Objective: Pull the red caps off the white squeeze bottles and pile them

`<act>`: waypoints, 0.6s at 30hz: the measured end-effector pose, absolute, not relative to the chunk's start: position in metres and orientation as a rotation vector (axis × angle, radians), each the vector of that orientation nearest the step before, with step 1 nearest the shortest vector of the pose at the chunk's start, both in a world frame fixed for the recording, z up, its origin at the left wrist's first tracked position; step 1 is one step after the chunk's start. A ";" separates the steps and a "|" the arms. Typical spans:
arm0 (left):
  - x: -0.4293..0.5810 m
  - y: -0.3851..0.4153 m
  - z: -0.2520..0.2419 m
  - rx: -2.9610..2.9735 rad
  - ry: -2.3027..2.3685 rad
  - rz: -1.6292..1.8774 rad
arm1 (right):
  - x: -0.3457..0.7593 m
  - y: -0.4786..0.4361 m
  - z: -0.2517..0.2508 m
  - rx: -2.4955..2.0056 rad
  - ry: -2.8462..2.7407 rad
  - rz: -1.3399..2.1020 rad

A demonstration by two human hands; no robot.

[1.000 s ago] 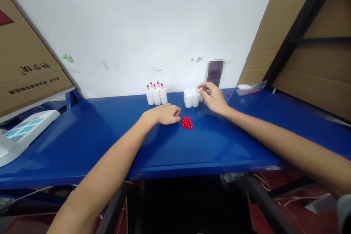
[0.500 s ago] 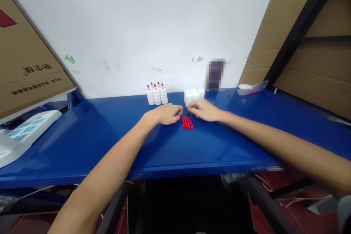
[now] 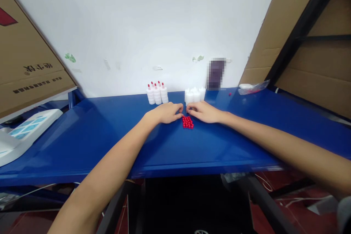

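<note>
My left hand [image 3: 166, 112] rests on the blue table [image 3: 109, 135] with its fingers curled, fingertips just left of a small cluster of red caps [image 3: 188, 122]. My right hand [image 3: 204, 111] lies opposite, fingers pinched together, its tips almost meeting those of the left hand just behind the caps. What either hand holds, if anything, is hidden. Behind the left hand stands a group of white bottles with red caps [image 3: 157, 93]. Behind the right hand stands a group of white bottles without caps [image 3: 194, 95].
A white device with blue keys [image 3: 19, 133] lies at the left edge. Cardboard boxes [image 3: 30, 65] lean at the left, and cardboard on a black rack [image 3: 309, 44] stands at the right. A clear bag [image 3: 251, 87] and one loose red cap [image 3: 229, 94] lie at the back right.
My right hand left the uncapped bottles and came back towards me, beside the red caps, with its fingers closed. My left hand shifted slightly towards it.
</note>
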State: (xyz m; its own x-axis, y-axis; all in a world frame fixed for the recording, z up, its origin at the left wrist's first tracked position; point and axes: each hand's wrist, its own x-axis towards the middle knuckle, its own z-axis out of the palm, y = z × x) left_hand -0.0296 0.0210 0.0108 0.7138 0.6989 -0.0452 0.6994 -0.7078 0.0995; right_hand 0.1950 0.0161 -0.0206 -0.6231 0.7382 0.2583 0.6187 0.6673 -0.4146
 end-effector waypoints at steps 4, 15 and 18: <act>-0.030 0.021 0.013 2.796 1.165 -0.024 | 0.196 0.014 -0.019 -1.019 -2.504 0.463; -0.041 0.037 0.005 2.688 1.677 0.471 | 0.199 0.012 -0.014 -0.994 -2.609 0.493; -0.043 0.042 0.002 2.530 1.785 0.846 | 0.201 0.013 -0.015 -0.895 -2.619 0.502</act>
State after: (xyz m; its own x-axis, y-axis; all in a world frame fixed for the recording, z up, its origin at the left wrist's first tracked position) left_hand -0.0427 0.0420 0.0021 0.2435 0.8575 0.4532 0.8937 -0.3800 0.2387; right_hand 0.2008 0.0134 -0.0152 -0.7494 0.6342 0.1902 0.5191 0.7411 -0.4259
